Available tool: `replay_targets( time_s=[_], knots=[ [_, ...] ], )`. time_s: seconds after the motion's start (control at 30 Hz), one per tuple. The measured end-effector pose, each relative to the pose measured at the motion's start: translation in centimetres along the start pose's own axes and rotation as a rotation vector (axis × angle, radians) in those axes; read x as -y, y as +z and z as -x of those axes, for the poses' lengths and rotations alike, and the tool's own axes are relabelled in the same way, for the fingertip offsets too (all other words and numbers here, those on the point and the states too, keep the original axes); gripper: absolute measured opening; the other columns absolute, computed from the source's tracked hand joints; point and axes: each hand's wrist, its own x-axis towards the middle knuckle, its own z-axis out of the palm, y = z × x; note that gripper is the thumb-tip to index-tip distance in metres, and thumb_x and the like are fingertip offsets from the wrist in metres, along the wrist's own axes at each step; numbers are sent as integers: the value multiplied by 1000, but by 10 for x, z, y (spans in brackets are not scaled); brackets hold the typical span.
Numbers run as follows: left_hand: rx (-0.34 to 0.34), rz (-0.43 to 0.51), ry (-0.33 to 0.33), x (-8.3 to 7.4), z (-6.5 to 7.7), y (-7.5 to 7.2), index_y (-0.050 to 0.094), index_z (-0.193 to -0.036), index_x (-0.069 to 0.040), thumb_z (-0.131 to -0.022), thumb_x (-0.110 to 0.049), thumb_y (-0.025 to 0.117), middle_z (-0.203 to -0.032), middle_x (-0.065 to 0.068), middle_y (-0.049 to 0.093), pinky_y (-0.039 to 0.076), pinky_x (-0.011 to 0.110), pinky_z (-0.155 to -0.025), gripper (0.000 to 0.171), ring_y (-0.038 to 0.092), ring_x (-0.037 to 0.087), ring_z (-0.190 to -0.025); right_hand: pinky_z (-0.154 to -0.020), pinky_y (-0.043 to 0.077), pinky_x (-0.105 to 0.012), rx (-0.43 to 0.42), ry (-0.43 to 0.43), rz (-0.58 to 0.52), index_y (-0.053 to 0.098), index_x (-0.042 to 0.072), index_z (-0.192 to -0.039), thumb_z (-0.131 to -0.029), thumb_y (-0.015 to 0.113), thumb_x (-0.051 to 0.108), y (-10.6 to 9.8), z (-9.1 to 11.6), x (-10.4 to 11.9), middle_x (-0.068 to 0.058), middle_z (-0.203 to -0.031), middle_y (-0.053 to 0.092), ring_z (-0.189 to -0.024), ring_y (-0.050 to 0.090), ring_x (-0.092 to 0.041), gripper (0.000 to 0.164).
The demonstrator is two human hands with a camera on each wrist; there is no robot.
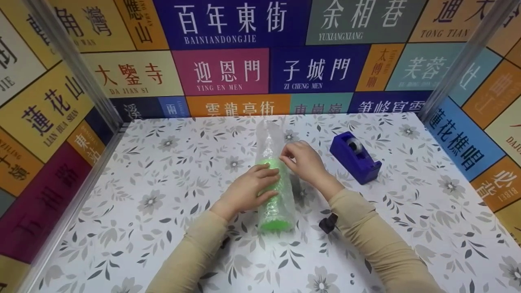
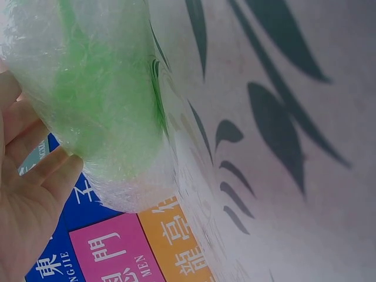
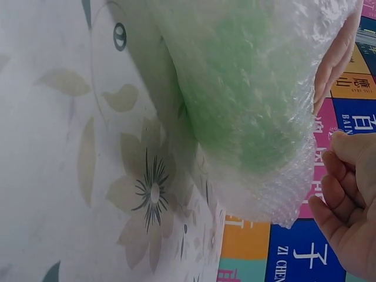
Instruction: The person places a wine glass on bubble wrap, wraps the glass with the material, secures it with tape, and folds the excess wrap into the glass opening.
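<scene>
A green cylinder (image 1: 275, 213) in clear bubble wrap (image 1: 269, 140) lies lengthwise on the table, with loose wrap extending past its far end. Across its middle rests my left hand (image 1: 254, 185), fingers spread over the top. In the left wrist view, the fingers of that hand (image 2: 35, 158) lie along the wrap's side. My right hand (image 1: 303, 160) is at the right side of the wrap, near the cylinder's far end. The right wrist view shows its fingers (image 3: 338, 194) curled, thumb and fingertips close together beside the wrap, with nothing visible between them.
A blue tape dispenser (image 1: 355, 158) with a roll of clear tape (image 1: 355, 145) stands to the right of my right hand. The table (image 1: 150, 244) has a floral cover. Panels with printed characters (image 1: 222, 71) enclose the back and sides.
</scene>
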Motion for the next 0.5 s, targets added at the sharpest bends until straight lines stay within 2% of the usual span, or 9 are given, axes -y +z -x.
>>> replay_targets(
  time_s=[0.33, 0.5],
  knots=[
    [5, -1, -7, 0, -1, 1, 61, -135, -7, -101, -40, 56, -142, 8, 54, 32, 38, -115, 48, 41, 31, -138, -77, 51, -38, -13, 22, 7, 65, 9, -90, -95, 69, 18, 8, -4, 2, -6, -88, 65, -86, 59, -24, 11],
    [0, 7, -1, 1, -2, 1, 62, -134, -7, -100, -40, 57, -142, 7, 55, 32, 38, -115, 47, 42, 31, -137, -77, 51, -38, -33, 6, 12, 64, 9, -90, -94, 69, 19, 13, -4, 0, -5, -88, 64, -87, 58, -24, 12]
  ],
)
